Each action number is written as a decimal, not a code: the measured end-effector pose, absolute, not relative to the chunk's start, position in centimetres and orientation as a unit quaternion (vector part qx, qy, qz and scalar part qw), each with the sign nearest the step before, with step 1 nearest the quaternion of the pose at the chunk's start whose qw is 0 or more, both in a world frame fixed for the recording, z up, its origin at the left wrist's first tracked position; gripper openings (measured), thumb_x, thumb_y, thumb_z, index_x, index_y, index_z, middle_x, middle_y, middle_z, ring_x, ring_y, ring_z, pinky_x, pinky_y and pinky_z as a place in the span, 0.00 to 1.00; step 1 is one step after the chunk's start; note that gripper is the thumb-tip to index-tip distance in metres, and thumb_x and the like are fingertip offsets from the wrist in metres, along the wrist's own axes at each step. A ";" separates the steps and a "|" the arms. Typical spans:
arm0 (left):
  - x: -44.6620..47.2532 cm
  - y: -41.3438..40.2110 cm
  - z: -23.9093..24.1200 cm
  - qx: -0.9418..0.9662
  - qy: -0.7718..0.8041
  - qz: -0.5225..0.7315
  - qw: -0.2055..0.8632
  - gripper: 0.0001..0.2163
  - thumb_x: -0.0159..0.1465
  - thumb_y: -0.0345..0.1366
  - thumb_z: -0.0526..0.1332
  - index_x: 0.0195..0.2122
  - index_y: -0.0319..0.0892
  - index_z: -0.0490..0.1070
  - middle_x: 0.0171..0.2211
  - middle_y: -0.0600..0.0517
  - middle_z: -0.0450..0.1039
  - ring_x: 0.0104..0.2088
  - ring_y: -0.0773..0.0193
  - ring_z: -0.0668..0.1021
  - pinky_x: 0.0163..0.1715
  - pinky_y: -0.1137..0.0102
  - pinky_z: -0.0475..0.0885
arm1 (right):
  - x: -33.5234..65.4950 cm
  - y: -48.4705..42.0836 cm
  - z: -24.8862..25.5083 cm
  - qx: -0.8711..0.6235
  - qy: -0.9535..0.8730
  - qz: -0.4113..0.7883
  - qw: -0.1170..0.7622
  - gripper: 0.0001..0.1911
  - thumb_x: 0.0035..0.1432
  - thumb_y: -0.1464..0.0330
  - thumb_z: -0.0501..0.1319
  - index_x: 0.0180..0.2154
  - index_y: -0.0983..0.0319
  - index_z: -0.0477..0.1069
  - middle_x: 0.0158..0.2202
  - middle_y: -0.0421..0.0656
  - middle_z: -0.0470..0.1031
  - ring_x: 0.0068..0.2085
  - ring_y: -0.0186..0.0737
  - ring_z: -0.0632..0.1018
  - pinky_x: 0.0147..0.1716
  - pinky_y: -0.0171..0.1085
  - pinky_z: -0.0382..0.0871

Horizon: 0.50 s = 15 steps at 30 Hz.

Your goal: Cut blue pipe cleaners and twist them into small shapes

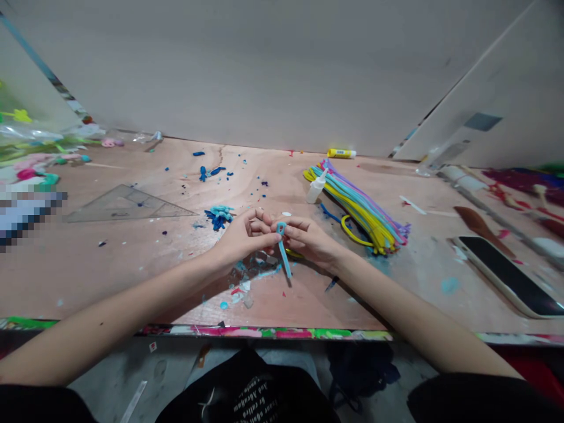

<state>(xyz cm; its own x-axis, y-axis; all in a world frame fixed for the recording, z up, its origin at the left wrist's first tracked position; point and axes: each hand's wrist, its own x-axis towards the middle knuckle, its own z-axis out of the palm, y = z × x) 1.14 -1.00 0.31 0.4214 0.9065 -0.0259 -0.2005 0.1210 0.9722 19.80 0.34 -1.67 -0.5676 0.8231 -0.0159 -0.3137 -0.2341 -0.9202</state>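
Paint-stained plywood workbench (pixel 110 270), grey wall (pixel 264 70) behind, bundled pipe cleaners (pixel 356 208), smartphone (pixel 506 276)

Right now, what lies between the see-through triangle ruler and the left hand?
In the head view, a small heap of blue scraps lies on the table between the triangle ruler and the left hand.

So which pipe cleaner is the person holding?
The light-blue one between the left hand and right hand, its top bent into a small loop; the others lie bundled on the table.
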 end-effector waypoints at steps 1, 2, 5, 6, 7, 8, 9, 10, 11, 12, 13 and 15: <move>1.1 -1.0 0.3 0.516 0.344 0.416 0.665 0.19 0.52 0.35 0.74 0.36 0.42 0.64 0.25 0.58 0.74 0.23 0.69 0.77 0.26 0.73 0.73 | 19.9 0.4 -1.6 -0.258 -0.487 0.742 0.381 0.16 0.48 0.57 0.75 0.37 0.59 0.79 0.30 0.37 0.78 0.29 0.31 0.77 0.37 0.35 0.75; 1.1 -1.0 0.3 0.515 0.346 0.416 0.665 0.18 0.52 0.35 0.74 0.36 0.42 0.64 0.25 0.58 0.74 0.23 0.69 0.77 0.26 0.72 0.73 | 19.9 0.5 -1.6 -0.254 -0.491 0.744 0.377 0.16 0.49 0.57 0.75 0.37 0.59 0.80 0.30 0.37 0.77 0.29 0.30 0.77 0.36 0.34 0.74; 1.1 -1.1 0.3 0.518 0.353 0.411 0.662 0.18 0.52 0.35 0.74 0.36 0.42 0.64 0.25 0.58 0.74 0.23 0.68 0.77 0.26 0.71 0.73 | 20.0 0.6 -1.4 -0.252 -0.499 0.739 0.377 0.14 0.50 0.57 0.74 0.35 0.58 0.80 0.28 0.36 0.76 0.29 0.29 0.75 0.33 0.31 0.71; 1.1 -1.0 0.3 0.520 0.357 0.407 0.661 0.18 0.52 0.35 0.73 0.37 0.42 0.64 0.25 0.58 0.73 0.23 0.69 0.77 0.26 0.71 0.73 | 20.0 0.6 -1.4 -0.257 -0.501 0.734 0.381 0.14 0.50 0.57 0.74 0.34 0.59 0.80 0.28 0.36 0.76 0.29 0.29 0.75 0.32 0.30 0.70; 1.1 -1.0 0.3 0.523 0.360 0.402 0.660 0.18 0.53 0.35 0.73 0.37 0.42 0.64 0.24 0.59 0.73 0.23 0.69 0.76 0.25 0.72 0.72 | 20.0 0.6 -1.4 -0.262 -0.501 0.729 0.386 0.14 0.49 0.57 0.75 0.33 0.59 0.80 0.28 0.36 0.75 0.29 0.29 0.74 0.31 0.30 0.69; 1.1 -1.0 0.2 0.525 0.364 0.397 0.659 0.18 0.53 0.35 0.73 0.37 0.43 0.64 0.24 0.59 0.73 0.22 0.69 0.76 0.24 0.72 0.71 | 20.0 0.5 -1.3 -0.268 -0.502 0.725 0.388 0.14 0.48 0.57 0.75 0.33 0.59 0.80 0.27 0.36 0.74 0.29 0.29 0.73 0.31 0.30 0.68; 1.1 -0.9 0.2 0.527 0.366 0.393 0.659 0.18 0.53 0.35 0.73 0.36 0.43 0.63 0.24 0.59 0.72 0.22 0.69 0.76 0.24 0.73 0.70 | 19.9 0.6 -1.3 -0.273 -0.502 0.722 0.389 0.15 0.47 0.57 0.76 0.33 0.59 0.80 0.27 0.35 0.74 0.29 0.29 0.73 0.30 0.30 0.67; 1.1 -0.9 0.1 0.528 0.366 0.390 0.660 0.18 0.53 0.35 0.73 0.36 0.42 0.63 0.24 0.59 0.72 0.22 0.70 0.76 0.24 0.73 0.70 | 19.9 0.6 -1.4 -0.278 -0.502 0.722 0.387 0.16 0.46 0.57 0.76 0.33 0.59 0.80 0.27 0.35 0.74 0.29 0.29 0.72 0.29 0.30 0.67; 1.1 -0.9 0.1 0.529 0.364 0.389 0.660 0.18 0.53 0.35 0.73 0.36 0.42 0.63 0.24 0.59 0.72 0.22 0.70 0.76 0.24 0.73 0.70 | 19.9 0.6 -1.4 -0.281 -0.502 0.722 0.384 0.17 0.46 0.56 0.76 0.33 0.59 0.80 0.27 0.35 0.74 0.29 0.29 0.72 0.29 0.30 0.66; 1.1 -0.8 0.1 0.530 0.362 0.390 0.660 0.18 0.53 0.35 0.73 0.36 0.42 0.64 0.23 0.59 0.73 0.22 0.70 0.76 0.24 0.74 0.70 | 19.8 0.6 -1.5 -0.284 -0.501 0.723 0.382 0.18 0.45 0.56 0.76 0.33 0.60 0.80 0.27 0.36 0.74 0.28 0.29 0.71 0.29 0.30 0.65; 1.1 -0.8 0.1 0.532 0.360 0.390 0.660 0.18 0.52 0.35 0.73 0.37 0.42 0.64 0.23 0.59 0.73 0.22 0.70 0.76 0.24 0.74 0.70 | 19.8 0.5 -1.6 -0.285 -0.501 0.723 0.380 0.19 0.45 0.55 0.76 0.33 0.61 0.79 0.28 0.36 0.74 0.28 0.28 0.71 0.28 0.30 0.64; 1.1 -0.8 0.2 0.536 0.359 0.387 0.659 0.19 0.52 0.35 0.73 0.36 0.42 0.64 0.23 0.59 0.73 0.21 0.70 0.76 0.23 0.74 0.69 | 19.8 0.5 -1.7 -0.286 -0.501 0.725 0.375 0.20 0.46 0.54 0.75 0.33 0.62 0.78 0.29 0.37 0.74 0.28 0.28 0.69 0.28 0.30 0.62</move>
